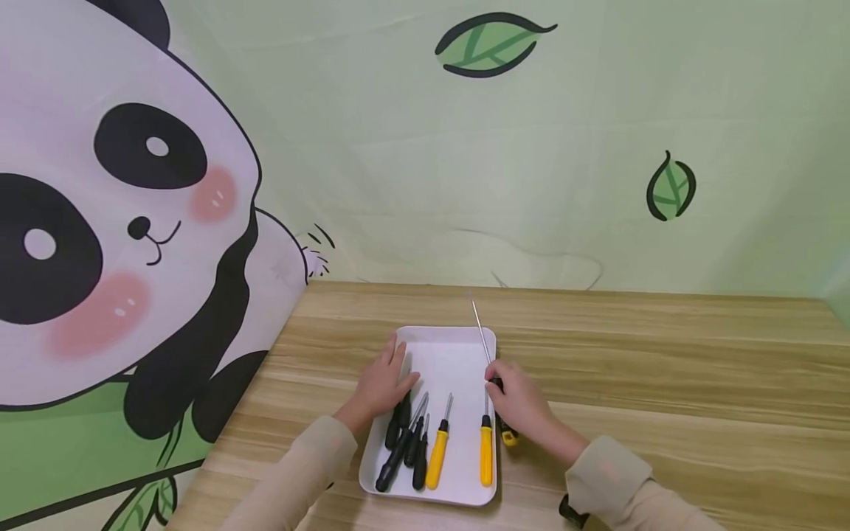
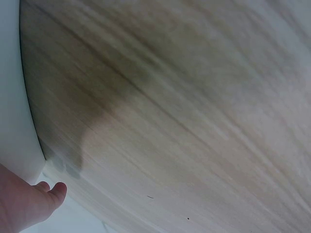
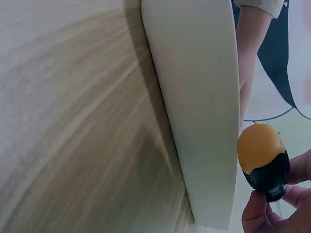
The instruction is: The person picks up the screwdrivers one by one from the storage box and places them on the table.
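Note:
A white tray (image 1: 451, 495) holds several screwdrivers, their tips pointing toward the wall. My right hand (image 1: 521, 402) grips a long-shafted screwdriver (image 3: 262, 148) over the tray's right rim. Its shaft points forward, and the yellow-and-black handle end sticks out below the hand. My left hand (image 1: 381, 383) rests at the left rim with fingers extended and the thumb over the inside. Black-handled screwdrivers (image 1: 393, 461) lie in a group along the left side. One yellow-handled screwdriver (image 1: 436, 459) lies beside them; another yellow-handled screwdriver (image 1: 487, 456) lies along the right side.
The tray stands on a wood-grain table (image 1: 664, 369). A pale green wall covering (image 1: 372, 147) with a printed panda (image 1: 166, 258) and leaves rises behind and to the left of the table. A dark band (image 1: 572, 510) shows under the right sleeve.

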`<state>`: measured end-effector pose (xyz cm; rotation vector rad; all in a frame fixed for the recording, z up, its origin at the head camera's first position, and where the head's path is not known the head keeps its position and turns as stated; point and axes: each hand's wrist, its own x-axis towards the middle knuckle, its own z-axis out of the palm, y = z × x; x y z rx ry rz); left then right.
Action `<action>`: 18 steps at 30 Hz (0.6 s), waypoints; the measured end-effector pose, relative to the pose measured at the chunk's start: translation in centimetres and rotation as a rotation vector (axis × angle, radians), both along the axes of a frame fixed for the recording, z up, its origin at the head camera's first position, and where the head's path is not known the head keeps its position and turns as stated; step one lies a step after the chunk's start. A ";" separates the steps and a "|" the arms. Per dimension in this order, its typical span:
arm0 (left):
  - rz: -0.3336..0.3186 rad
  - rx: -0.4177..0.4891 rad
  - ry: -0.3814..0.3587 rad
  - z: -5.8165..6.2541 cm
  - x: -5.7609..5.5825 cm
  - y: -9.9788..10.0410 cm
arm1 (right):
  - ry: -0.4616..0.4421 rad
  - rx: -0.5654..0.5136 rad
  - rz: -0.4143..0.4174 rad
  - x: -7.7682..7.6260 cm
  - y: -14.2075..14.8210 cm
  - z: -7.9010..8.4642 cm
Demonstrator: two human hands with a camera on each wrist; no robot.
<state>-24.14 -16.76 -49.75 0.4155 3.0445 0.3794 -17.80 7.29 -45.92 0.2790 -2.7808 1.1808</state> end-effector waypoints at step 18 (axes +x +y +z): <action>-0.003 -0.005 0.013 0.0 0.0 0.0 | -0.135 -0.185 -0.052 -1.1 3.1 -1.1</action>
